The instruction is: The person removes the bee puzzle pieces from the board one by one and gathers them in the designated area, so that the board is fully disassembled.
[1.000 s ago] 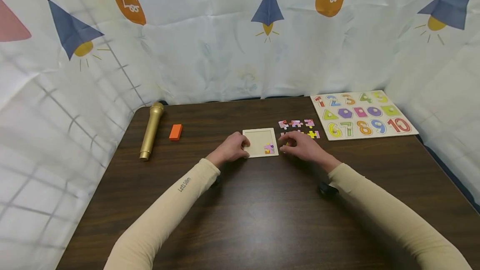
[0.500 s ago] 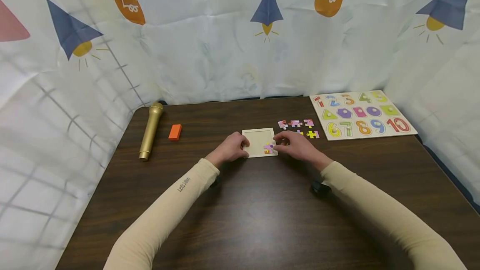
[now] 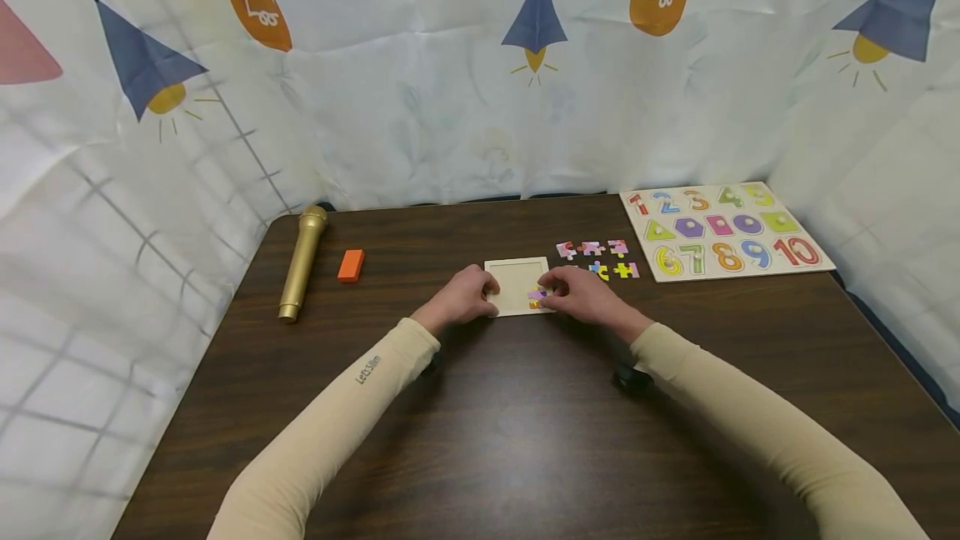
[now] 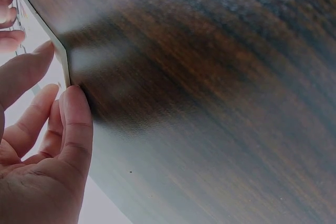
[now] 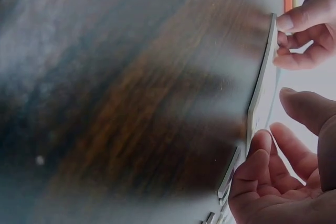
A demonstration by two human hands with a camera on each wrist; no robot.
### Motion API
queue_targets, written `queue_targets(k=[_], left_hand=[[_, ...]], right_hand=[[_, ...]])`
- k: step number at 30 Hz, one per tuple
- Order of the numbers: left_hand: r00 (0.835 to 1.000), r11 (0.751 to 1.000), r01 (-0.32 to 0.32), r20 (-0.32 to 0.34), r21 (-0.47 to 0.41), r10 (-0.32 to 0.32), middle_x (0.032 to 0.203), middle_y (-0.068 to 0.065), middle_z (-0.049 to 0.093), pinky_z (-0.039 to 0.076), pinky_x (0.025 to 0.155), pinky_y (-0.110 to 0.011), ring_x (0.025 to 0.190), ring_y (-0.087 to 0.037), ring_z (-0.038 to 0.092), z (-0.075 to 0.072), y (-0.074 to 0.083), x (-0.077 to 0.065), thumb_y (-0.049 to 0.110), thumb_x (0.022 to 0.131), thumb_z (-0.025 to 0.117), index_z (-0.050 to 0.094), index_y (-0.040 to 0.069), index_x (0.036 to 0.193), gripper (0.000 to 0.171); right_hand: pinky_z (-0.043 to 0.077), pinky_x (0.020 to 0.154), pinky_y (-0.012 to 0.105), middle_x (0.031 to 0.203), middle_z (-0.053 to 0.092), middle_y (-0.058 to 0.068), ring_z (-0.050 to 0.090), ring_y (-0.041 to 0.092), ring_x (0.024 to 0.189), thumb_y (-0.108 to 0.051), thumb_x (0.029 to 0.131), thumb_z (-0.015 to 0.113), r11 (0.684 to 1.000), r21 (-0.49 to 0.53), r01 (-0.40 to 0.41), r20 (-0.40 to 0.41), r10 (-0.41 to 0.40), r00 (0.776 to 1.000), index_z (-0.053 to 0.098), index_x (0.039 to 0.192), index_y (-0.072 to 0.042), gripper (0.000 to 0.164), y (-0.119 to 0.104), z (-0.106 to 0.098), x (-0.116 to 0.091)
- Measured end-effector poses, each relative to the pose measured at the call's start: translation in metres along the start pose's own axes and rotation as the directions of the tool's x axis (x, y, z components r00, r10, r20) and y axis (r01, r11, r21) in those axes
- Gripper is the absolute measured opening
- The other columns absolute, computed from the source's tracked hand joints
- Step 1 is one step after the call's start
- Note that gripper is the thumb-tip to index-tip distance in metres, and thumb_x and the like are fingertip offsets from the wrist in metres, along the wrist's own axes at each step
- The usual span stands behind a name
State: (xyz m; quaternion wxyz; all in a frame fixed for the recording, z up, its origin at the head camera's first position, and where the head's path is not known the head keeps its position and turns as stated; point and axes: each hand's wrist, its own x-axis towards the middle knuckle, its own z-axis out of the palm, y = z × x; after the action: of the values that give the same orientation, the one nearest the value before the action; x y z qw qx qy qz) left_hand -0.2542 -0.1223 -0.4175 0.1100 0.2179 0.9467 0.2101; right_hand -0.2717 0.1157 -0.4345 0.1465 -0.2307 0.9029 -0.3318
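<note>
A shallow square puzzle tray [image 3: 513, 282] of pale wood lies on the table between my hands. My left hand [image 3: 459, 294] grips its left edge; in the left wrist view the thumb [image 4: 39, 59] lies over the board and the fingers are at its rim. A purple and yellow puzzle piece [image 3: 536, 296] sits in the tray's front right corner, partly covered. Over that corner is my right hand [image 3: 581, 294], thumb and fingertips close about the piece. The right wrist view shows its thumb [image 5: 296, 103] apart from the bent fingers, and whether they pinch anything is hidden.
Several loose puzzle pieces [image 3: 592, 248] lie right of the tray, some behind my right hand. A number-and-shape board [image 3: 720, 269] stands back right. An orange block [image 3: 350, 266] and a gold microphone [image 3: 303, 263] lie left. A curtain [image 3: 450, 123] hangs behind the table.
My right hand has moved left from beside the loose pieces onto the tray's right edge and front right corner. My left hand and the tray have stayed put.
</note>
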Motion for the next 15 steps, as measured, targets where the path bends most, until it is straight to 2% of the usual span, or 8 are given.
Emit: queue_targets(k=[9, 15], left_hand=[[1.000, 1.000, -0.004, 0.001, 0.002, 0.004, 0.098, -0.013, 0.063, 0.045, 0.087, -0.034, 0.093, -0.023, 0.051, 0.0015, -0.0016, 0.0010, 0.008, 0.079, 0.075, 0.069, -0.004, 0.108, 0.032], [1.000, 1.000, -0.002, 0.006, 0.000, 0.002, 0.098, -0.014, 0.063, 0.045, 0.086, -0.035, 0.092, -0.023, 0.051, 0.0011, -0.0010, 0.0005, 0.008, 0.080, 0.075, 0.069, -0.004, 0.108, 0.032]], right_hand=[[0.046, 0.073, 0.031, 0.096, 0.064, 0.006, 0.055, 0.018, 0.081, -0.019, 0.087, 0.074, 0.999, -0.006, 0.044, 0.001, -0.044, 0.999, 0.065, 0.114, -0.002, 0.033, -0.0008, 0.0057, 0.0043], [0.045, 0.069, 0.031, 0.092, 0.062, 0.006, 0.054, 0.019, 0.079, -0.019, 0.086, 0.075, 1.000, -0.018, 0.022, -0.001, -0.022, 1.000, 0.065, 0.114, -0.001, 0.035, -0.0054, 0.0056, 0.0035]])
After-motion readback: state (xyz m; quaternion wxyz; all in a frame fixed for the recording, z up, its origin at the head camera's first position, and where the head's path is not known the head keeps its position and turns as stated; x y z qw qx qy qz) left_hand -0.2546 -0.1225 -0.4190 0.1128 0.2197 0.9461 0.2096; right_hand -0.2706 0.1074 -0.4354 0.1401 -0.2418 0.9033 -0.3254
